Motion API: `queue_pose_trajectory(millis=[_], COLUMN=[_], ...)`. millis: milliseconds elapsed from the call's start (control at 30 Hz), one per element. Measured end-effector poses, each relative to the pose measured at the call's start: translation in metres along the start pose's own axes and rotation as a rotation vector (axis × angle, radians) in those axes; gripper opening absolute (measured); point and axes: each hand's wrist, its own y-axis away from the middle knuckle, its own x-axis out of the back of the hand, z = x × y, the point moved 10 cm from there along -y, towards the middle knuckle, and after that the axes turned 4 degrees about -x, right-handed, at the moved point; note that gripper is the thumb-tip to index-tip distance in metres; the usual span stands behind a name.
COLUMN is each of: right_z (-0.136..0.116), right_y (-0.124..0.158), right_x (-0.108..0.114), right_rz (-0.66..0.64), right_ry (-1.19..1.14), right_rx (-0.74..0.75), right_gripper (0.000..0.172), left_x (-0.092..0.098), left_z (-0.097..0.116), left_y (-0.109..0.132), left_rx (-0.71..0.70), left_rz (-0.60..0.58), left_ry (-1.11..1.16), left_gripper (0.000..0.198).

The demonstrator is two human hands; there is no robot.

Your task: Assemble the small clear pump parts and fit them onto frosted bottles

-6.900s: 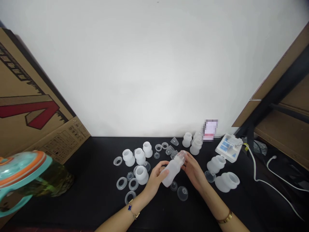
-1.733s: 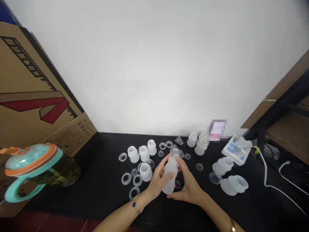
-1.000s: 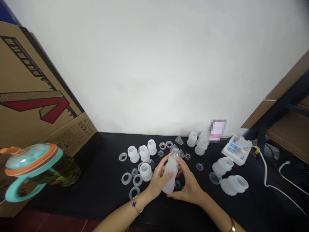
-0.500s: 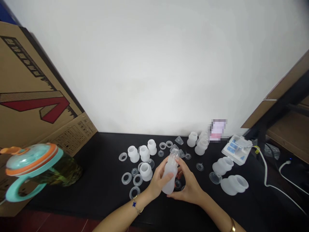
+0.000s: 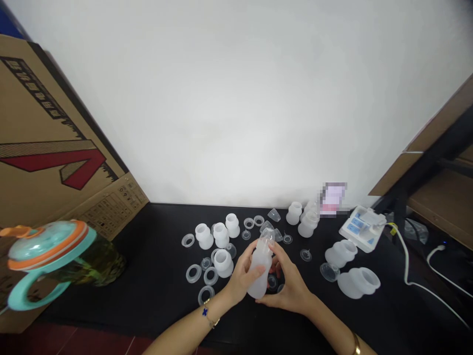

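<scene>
A frosted white bottle [image 5: 259,268] with a clear teat on top stands upright in front of me, held over the black table [image 5: 148,291]. My left hand [image 5: 242,276] is wrapped round the bottle's left side. My right hand [image 5: 291,283] cups its right side, fingers curled near the neck. Just left of my hands are several short white bottle bodies [image 5: 223,261] and loose white rings [image 5: 193,272]. Small clear caps [image 5: 274,215] lie behind the bottle.
A teal and orange lidded cup [image 5: 55,261] stands at the left, close to a big cardboard box [image 5: 55,162]. More white bottle bodies [image 5: 358,282] lie at the right, by a white device [image 5: 362,228] with a white cable [image 5: 410,276]. A wooden shelf [image 5: 436,162] rises at far right.
Almost nothing has moved in the last second; both hands stay on the upright bottle. Several seconds ago the bottle was tilted, with my right hand at its neck.
</scene>
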Motion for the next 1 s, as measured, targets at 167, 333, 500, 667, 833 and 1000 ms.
queue_pose_trajectory(millis=[167, 333, 500, 667, 833, 1000], right_z=[-0.003, -0.004, -0.002, -0.011, -0.027, -0.015], right_y=[0.0, 0.0, -0.001, 0.0, 0.002, -0.003], right_x=[0.001, 0.002, 0.002, 0.004, 0.003, 0.011], right_rz=[0.007, 0.005, 0.005, 0.06, 0.065, 0.105], right_ry=[0.015, 0.026, 0.055, 0.074, 0.211, 0.199], right_rx=[0.009, 0.007, -0.008, 0.023, 0.184, 0.151], right_gripper=[0.118, 0.117, 0.119, 0.092, 0.069, 0.096], left_x=[0.001, 0.002, 0.001, 0.018, 0.023, 0.019], left_z=[-0.002, -0.001, -0.002, 0.0, 0.017, 0.02], left_y=[0.0, 0.0, 0.0, -0.003, -0.003, 0.001], left_rx=[0.01, 0.014, 0.016, 0.001, -0.065, -0.076], left_rz=[-0.004, 0.005, 0.004, 0.091, 0.075, 0.106], left_ry=[0.016, 0.018, -0.002, 0.023, -0.074, -0.127], left_gripper=[0.073, 0.069, 0.07, 0.06, 0.063, 0.064])
